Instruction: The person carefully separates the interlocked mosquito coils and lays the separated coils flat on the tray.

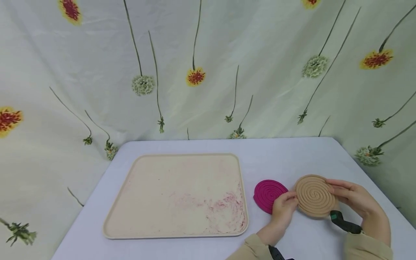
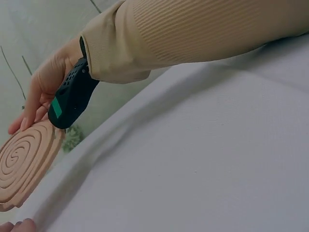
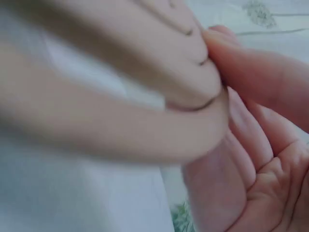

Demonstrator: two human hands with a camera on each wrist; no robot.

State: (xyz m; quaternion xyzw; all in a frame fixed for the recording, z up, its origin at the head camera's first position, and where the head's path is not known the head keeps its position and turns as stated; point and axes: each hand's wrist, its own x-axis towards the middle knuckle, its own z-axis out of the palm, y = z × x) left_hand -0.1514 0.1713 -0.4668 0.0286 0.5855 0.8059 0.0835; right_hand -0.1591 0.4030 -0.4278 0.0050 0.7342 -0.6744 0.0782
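Here, the right hand pinches a ridged tan spiral.

A: Head cam?
B: Up high, facing fwd + down — whole tray, most of table.
A: L wrist?
B: Tilted, nearer, looks across tabletop at R hand.
A: R wrist?
B: V. close — same hand + edge of tan coil. All 3 share both.

No text, label, brand, number or sign can be read in the head view or in either wrist view.
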